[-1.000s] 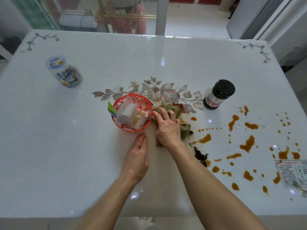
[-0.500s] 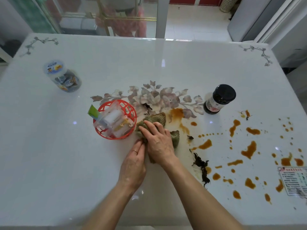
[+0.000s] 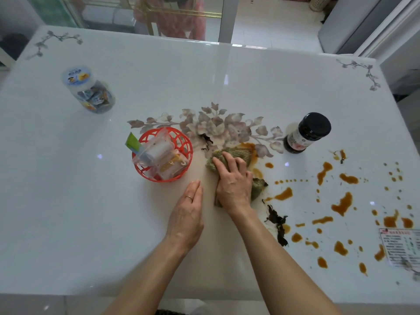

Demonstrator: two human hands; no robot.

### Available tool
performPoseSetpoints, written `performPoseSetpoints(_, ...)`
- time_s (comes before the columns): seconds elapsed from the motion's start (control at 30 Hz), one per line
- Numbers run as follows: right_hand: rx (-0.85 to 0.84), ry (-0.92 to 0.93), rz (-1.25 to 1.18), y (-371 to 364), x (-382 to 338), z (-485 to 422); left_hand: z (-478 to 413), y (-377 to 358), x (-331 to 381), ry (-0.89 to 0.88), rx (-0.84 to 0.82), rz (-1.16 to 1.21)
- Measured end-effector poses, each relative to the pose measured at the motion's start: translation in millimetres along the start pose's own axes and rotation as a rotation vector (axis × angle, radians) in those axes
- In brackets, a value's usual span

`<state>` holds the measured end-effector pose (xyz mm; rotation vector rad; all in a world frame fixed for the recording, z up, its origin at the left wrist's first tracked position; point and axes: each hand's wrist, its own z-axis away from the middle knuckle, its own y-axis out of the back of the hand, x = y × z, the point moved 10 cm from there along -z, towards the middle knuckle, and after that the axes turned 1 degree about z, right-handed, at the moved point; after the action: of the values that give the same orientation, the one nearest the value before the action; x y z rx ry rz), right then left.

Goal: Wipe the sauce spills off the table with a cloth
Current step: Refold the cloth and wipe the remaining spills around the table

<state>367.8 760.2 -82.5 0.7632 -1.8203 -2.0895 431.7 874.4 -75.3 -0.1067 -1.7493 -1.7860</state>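
Cloth [image 3: 237, 153] sits where?

Mid-bench [image 3: 159, 87], just right of the red basket [image 3: 189, 151], bunched against an orange smear [image 3: 251, 147] on the flower print.

How far along is the wiping?

Early, I judge. Most sauce spills [image 3: 342, 204] lie unwiped across the right side, well apart from the cloth, with dark scraps [image 3: 276, 220] between. The bench under the arms looks clean, though glare may hide a film.

And the grips?

Right grip [image 3: 231, 183] lies spread on the cloth, fingers nearly straight, pressing it down rather than clutching it. Left grip [image 3: 187, 214] rests flat on the bench just beside it, fingers straight and together, holding nothing.
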Motion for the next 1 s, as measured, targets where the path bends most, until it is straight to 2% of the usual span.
performPoseSetpoints(0.1,0.118,-0.123,-0.069,12,16,8,0,-8,1,-0.019,-0.074,-0.099)
performPoseSetpoints(0.2,0.309,-0.096,-0.204,33,9,2,0,-16,0,-0.029,-0.164,-0.125)
performPoseSetpoints(0.27,0.348,-0.036,-0.21,44,-8,-15,1,-18,2,-0.04,-0.217,-0.166)
performPoseSetpoints(0.37,0.289,0.062,-0.133,46,-38,-47,4,-18,1,-0.031,-0.268,-0.187)
performPoseSetpoints(0.5,-0.03,0.156,0.072,4,-58,-80,5,-17,-1,-0.011,-0.275,-0.16)
performPoseSetpoints(0.57,-0.094,0.113,0.1,-12,-50,-78,4,-17,-1,-0.007,-0.273,-0.136)
performPoseSetpoints(0.83,0.065,-0.291,0.083,1,10,-39,5,-20,-2,0.005,-0.286,-0.136)
performPoseSetpoints(1.0,0.122,-0.375,0.079,5,20,-7,4,-20,-3,0.003,-0.292,-0.149)
